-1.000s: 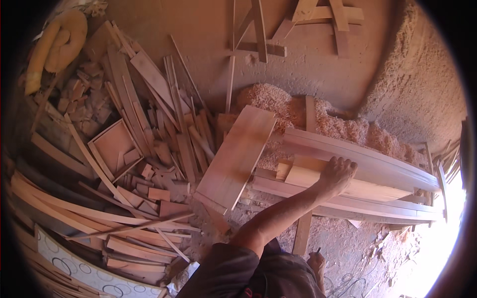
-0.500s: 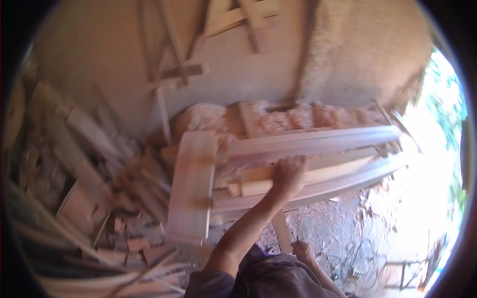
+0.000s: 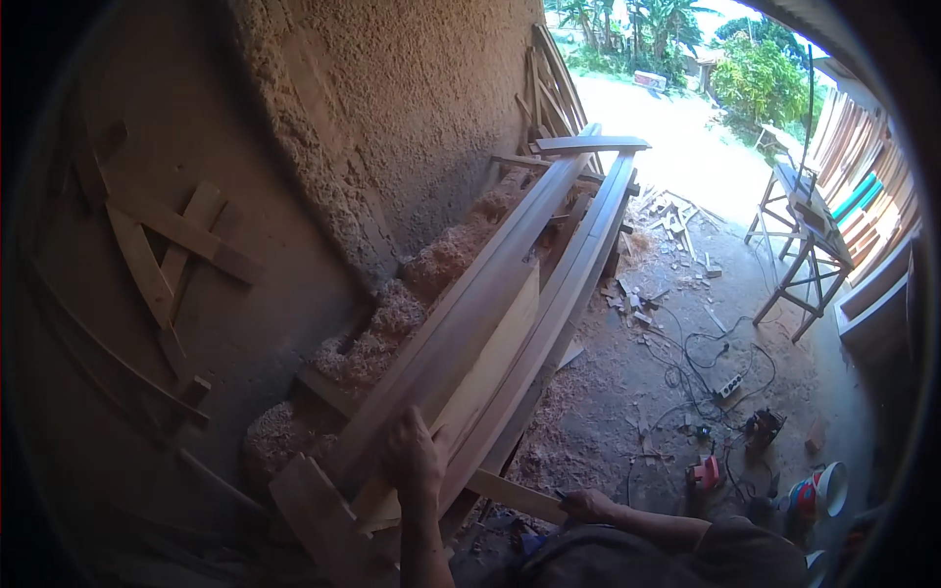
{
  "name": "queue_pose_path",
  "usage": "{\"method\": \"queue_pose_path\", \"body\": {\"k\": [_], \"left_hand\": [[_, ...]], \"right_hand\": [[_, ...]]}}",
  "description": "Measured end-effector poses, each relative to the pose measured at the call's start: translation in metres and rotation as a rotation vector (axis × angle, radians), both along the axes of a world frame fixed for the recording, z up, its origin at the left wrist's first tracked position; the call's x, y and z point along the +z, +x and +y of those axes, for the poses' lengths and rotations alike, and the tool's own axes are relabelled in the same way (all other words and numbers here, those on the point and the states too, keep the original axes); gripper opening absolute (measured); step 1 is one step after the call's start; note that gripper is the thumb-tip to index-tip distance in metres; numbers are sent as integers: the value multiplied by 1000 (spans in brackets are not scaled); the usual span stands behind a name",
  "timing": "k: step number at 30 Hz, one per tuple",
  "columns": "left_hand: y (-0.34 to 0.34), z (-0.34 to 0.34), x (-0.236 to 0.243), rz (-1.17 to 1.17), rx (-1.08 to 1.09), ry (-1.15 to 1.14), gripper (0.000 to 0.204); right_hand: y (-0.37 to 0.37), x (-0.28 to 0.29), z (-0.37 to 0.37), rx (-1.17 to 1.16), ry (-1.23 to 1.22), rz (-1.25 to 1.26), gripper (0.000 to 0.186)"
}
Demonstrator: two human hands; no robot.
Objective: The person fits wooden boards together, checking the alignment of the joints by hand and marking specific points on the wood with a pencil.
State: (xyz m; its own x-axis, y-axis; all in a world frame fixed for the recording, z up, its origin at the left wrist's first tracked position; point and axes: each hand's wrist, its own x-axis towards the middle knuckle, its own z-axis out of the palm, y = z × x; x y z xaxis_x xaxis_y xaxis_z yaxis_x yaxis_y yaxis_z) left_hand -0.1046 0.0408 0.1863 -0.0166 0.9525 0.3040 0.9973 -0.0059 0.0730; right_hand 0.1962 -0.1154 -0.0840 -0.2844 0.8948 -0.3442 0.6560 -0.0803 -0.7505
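Observation:
My left hand [image 3: 414,453] has its fingers curled on the inner edge of a long reddish plank [image 3: 446,314], beside a paler board [image 3: 490,358] lying lengthwise. More planks [image 3: 573,294] run parallel on the right, and a short board [image 3: 591,144] lies across their far ends. A wide board [image 3: 306,500] sits at the near left end. My right hand [image 3: 586,504] is closed on a small dark object I cannot make out, just beside a timber support [image 3: 515,495] under the planks.
Shavings [image 3: 392,318] bank against the rough wall [image 3: 343,118]; wooden offcuts lean and hang left. On the floor at right are cables, a power strip [image 3: 727,386], power tools [image 3: 706,470], a bucket [image 3: 828,490] and scraps. A wooden trestle [image 3: 799,255] stands near the bright opening.
My view has swung right, from the wood pile toward the opening, so the planks now run away from me. My left hand stays on the planks; my right hand still holds the dark object.

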Motion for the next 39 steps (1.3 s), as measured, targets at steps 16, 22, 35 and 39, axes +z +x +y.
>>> {"method": "queue_pose_path", "body": {"k": [16, 22, 35, 39], "left_hand": [[10, 8, 8, -8, 188, -203, 70], [15, 8, 7, -35, 147, -74, 59], [57, -24, 7, -35, 169, -87, 48], [82, -48, -15, 4, 83, 31, 59]], "right_hand": [[159, -16, 45, -141, -68, 77, 41], [209, -7, 68, -58, -12, -34, 45], [179, 87, 130, -55, 136, 178, 32], [163, 181, 158, -38, 72, 303, 32]]}}
